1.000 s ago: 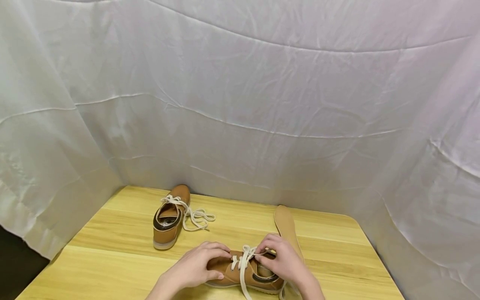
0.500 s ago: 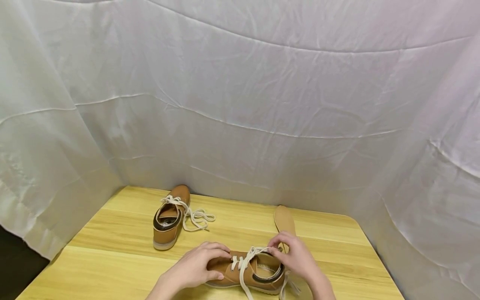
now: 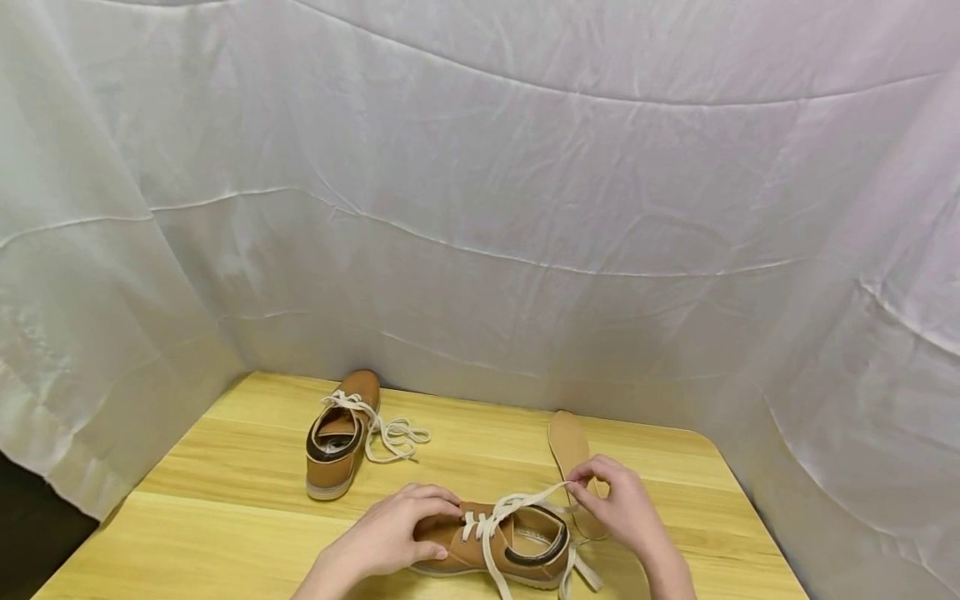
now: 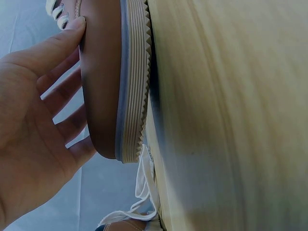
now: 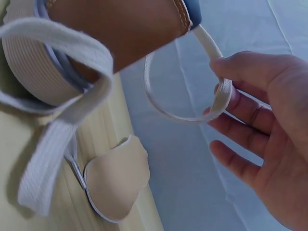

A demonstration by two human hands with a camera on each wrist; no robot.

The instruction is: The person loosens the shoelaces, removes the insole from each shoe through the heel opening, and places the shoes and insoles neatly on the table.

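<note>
A brown shoe (image 3: 536, 572) with a dark collar lies sole down on the table, toe to the left in the head view. My left hand (image 3: 393, 529) holds it by the toe, thumb on the near side and fingers on the far side. In the left wrist view the thumb presses the brown upper (image 4: 102, 72) near the lacing. My right hand (image 3: 621, 507) pinches a cream shoelace (image 3: 551, 492) between thumb and fingertips, stretched right and up from the lacing. The right wrist view shows that lace (image 5: 158, 109) bending in a loop below the fingers.
Another brown shoe (image 3: 330, 473) stands at the back left, its loose laces (image 3: 397, 432) spread to its right. A tan insole (image 3: 567, 442) lies behind my right hand, partly covered. Pale curtains (image 3: 525, 208) surround the wooden table (image 3: 247, 483).
My right hand has moved right, away from the shoe's opening, drawing the shoelace out with it. The left hand stays on the toe.
</note>
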